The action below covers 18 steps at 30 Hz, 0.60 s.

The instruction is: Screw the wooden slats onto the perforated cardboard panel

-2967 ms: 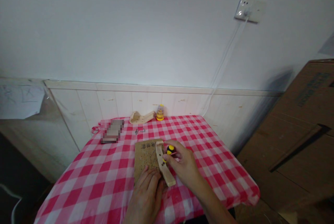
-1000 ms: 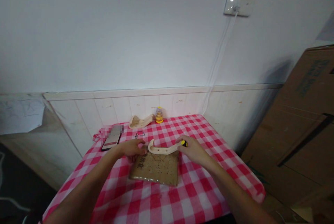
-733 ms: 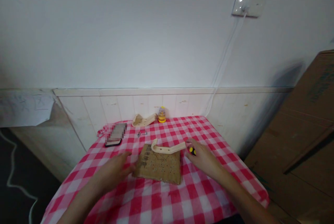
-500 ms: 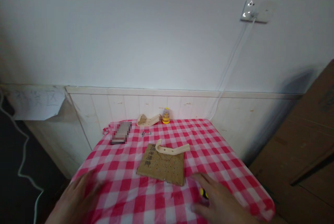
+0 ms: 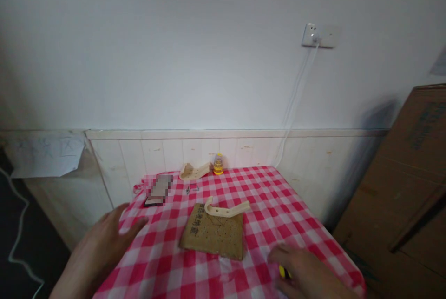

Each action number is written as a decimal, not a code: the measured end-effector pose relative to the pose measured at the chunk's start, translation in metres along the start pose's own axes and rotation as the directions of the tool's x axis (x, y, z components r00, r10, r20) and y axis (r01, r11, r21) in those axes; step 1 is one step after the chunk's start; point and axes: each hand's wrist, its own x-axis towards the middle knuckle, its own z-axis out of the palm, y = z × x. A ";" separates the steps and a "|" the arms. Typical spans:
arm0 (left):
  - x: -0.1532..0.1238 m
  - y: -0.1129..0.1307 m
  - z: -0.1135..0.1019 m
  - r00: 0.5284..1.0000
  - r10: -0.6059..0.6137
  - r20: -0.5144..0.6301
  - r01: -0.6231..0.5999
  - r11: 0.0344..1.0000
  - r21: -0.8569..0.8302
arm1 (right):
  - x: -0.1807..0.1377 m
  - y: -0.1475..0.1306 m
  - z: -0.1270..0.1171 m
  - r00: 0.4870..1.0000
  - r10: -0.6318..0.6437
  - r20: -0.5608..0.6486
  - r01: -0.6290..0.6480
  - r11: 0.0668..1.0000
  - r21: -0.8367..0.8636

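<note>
My left hand (image 5: pixel 108 238) is open above the left side of the table, thumb and fingers apart, holding nothing. On the right, my right hand (image 5: pixel 299 266) is curled round a small yellow-and-black handle (image 5: pixel 283 272), mostly hidden by blurred fingers. Between the hands lies a brown cardboard piece (image 5: pixel 214 238) with dark writing and many small holes. A pale curved bracket (image 5: pixel 226 210) with holes rests across its far edge. Farther back, a second pale bracket (image 5: pixel 195 172) lies beside a small yellow-based, clear container (image 5: pixel 218 165). Small metal pieces (image 5: pixel 188 190) lie in front of them.
A red-and-white checked cloth (image 5: pixel 265 196) covers the table, which meets the panelled wall (image 5: pixel 174 148). A flat pixelated object (image 5: pixel 159 190) lies at the back left. Large cardboard (image 5: pixel 400 187) leans at right; a white cable (image 5: pixel 296 89) hangs from the socket (image 5: pixel 318 35).
My left hand has risen slightly forward with its thumb spread. My right hand has moved a little right and toward me, still round the yellow-and-black handle. The camera view has shifted.
</note>
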 end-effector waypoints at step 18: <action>0.063 0.133 0.128 0.755 0.491 0.435 0.092 0.578 -0.811 | 0.152 0.037 0.024 0.727 -0.301 -0.618 0.385 0.923 0.004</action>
